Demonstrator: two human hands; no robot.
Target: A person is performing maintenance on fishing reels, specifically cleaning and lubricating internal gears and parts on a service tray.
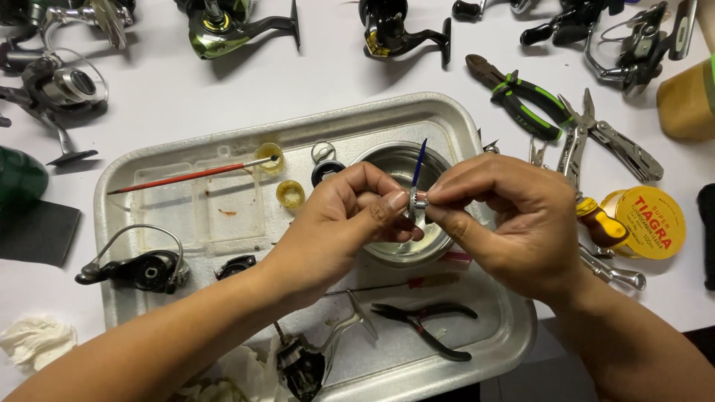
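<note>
Over a metal tray (134,175) on the white table, left hand (339,216) and right hand (514,219) meet, fingertips pinched on a small metal part (419,202), blue brush (418,173) upright between them above the bowl (387,160).

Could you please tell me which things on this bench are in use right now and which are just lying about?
In use: left hand and right hand pinching a small metal part; blue brush; steel bowl; metal tray.

Lying about: green-handled pliers; yellow tub; red brush; black pliers.
</note>
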